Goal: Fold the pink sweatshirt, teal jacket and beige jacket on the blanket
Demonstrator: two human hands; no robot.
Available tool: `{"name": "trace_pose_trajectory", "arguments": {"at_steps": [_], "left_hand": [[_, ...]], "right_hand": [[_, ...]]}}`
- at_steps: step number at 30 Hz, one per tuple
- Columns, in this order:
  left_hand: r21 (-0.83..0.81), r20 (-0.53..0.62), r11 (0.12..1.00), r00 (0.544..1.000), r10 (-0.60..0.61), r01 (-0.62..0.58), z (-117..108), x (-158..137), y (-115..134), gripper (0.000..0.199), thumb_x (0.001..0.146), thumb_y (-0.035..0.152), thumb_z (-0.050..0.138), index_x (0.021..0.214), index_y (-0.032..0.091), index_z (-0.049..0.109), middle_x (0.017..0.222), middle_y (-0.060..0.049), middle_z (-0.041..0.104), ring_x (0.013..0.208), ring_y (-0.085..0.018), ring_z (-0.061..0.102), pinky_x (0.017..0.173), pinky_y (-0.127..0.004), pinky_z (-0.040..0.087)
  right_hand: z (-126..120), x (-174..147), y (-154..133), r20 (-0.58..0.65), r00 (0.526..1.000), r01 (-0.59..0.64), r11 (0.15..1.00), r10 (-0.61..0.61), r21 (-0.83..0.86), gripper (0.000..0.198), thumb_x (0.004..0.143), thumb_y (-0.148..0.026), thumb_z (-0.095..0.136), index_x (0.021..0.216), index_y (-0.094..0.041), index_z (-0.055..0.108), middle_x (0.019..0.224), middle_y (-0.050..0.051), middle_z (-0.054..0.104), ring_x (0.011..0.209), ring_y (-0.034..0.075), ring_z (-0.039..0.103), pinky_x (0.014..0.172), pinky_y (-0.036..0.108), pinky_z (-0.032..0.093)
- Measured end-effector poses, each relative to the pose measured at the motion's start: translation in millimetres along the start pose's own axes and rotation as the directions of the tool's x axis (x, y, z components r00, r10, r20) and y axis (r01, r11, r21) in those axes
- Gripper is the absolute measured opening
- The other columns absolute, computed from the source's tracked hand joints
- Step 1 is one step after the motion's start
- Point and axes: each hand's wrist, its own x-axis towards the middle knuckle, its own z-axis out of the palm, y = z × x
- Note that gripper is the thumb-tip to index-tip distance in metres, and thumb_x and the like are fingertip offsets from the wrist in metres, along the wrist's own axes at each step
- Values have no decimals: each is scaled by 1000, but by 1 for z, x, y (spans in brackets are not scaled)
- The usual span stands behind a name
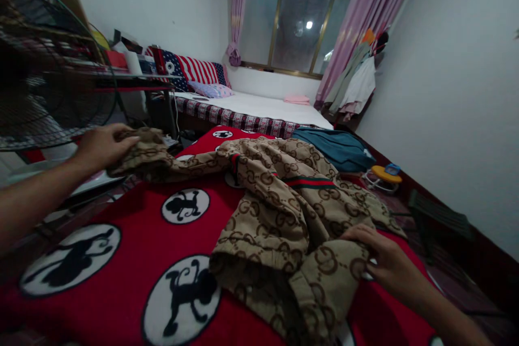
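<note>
A tan patterned jacket (279, 200) with a red and green stripe lies crumpled on a red blanket (133, 216) printed with black monkeys in white circles. My left hand (103, 146) grips the end of one sleeve, stretched out to the far left. My right hand (381, 257) pinches the jacket's near right edge, close to the blanket's right side.
A dark fan cage (44, 70) stands at the left. A cluttered shelf (121, 65) is behind it. A white bed (259, 105) with pillows lies under the window, a teal cloth (336, 148) beyond the blanket, and small toys (385, 175) on the floor at right.
</note>
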Motion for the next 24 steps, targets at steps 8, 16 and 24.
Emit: {"name": "trace_pose_trajectory", "arguments": {"at_steps": [8, 16, 24], "left_hand": [[-210, 492, 677, 522, 697, -706, 149, -35, 126, 39, 83, 11, 51, 119, 23, 61, 123, -7, 58, 102, -19, 61, 90, -29, 47], [-243, 606, 541, 310, 732, -805, 204, -60, 162, 78, 69, 1, 48, 139, 35, 48, 125, -7, 59, 90, -23, 65, 68, -29, 49], [-661, 349, 725, 777, 524, -192, 115, -6, 124, 29, 69, 26, 57, 45, 19, 44, 58, -1, 53, 64, -14, 51, 70, -31, 48]], "right_hand": [[12, 9, -14, 30, 997, 77, 997, -77, 2, 47, 62, -6, 51, 103, -22, 68, 108, 9, 67, 104, 24, 62, 87, 35, 51], [18, -1, -16, -4, 998, 58, 997, -58, 50, 47, 61, -8, 51, 99, -23, 73, 110, 10, 67, 104, 24, 64, 88, 35, 52], [-25, -6, -5, -387, 901, -48, 931, 196, 361, 22, 61, -23, 68, 81, -27, 76, 95, 9, 73, 95, 28, 67, 81, 38, 55]]}}
